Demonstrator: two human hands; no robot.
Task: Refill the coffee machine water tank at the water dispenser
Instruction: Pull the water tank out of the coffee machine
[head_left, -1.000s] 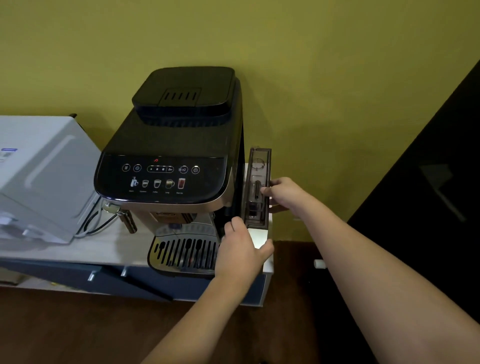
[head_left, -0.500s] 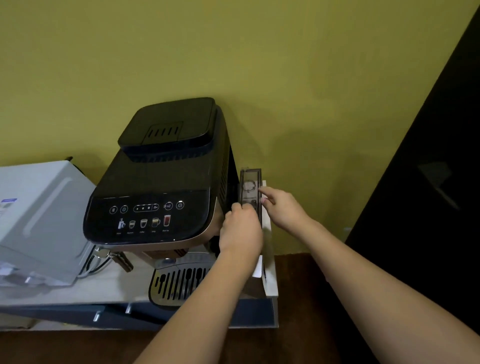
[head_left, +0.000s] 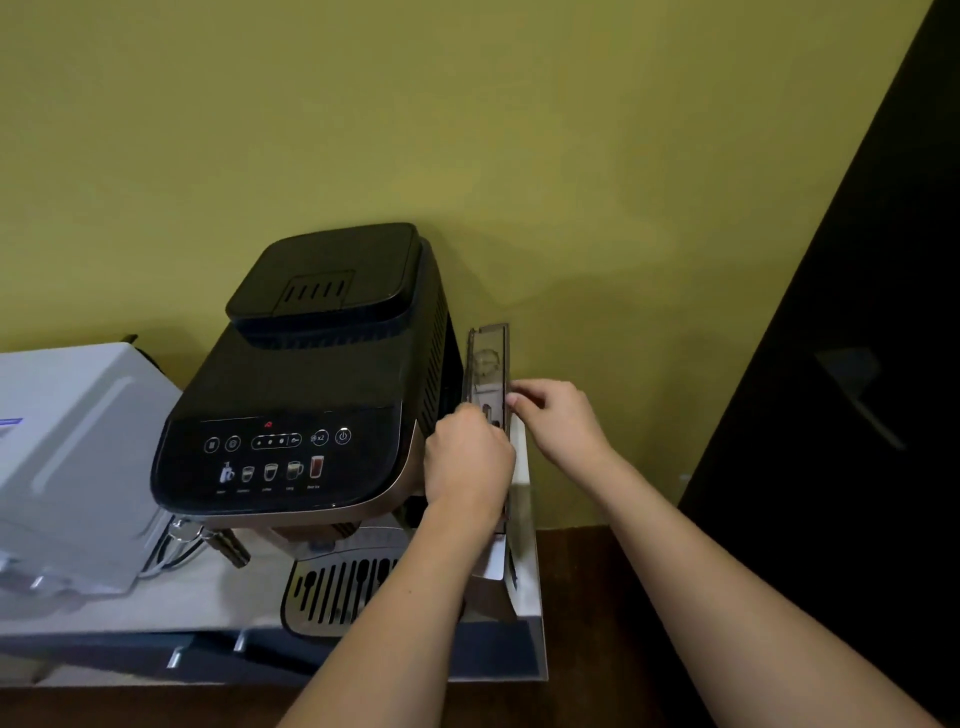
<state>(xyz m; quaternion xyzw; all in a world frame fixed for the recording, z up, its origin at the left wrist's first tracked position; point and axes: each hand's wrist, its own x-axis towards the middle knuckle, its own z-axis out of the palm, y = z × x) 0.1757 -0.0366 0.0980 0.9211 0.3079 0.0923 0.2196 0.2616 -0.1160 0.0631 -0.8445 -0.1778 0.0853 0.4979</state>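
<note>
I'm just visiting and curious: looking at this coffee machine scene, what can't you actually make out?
All from the head view:
- Water level in the water tank: its smoky walls give nothing away.
- Left hand grip: the fingers are hidden behind the hand's back.
- Labels under the coffee machine icons: too small.
- White appliance: cut off by the left edge.
- Water dispenser: not in view.

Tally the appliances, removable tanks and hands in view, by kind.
Appliances: 2 (black coffee machine, white boxy appliance)
Smoky transparent plastic water tank: 1
Hands: 2 (left, right)
Total: 5
</note>
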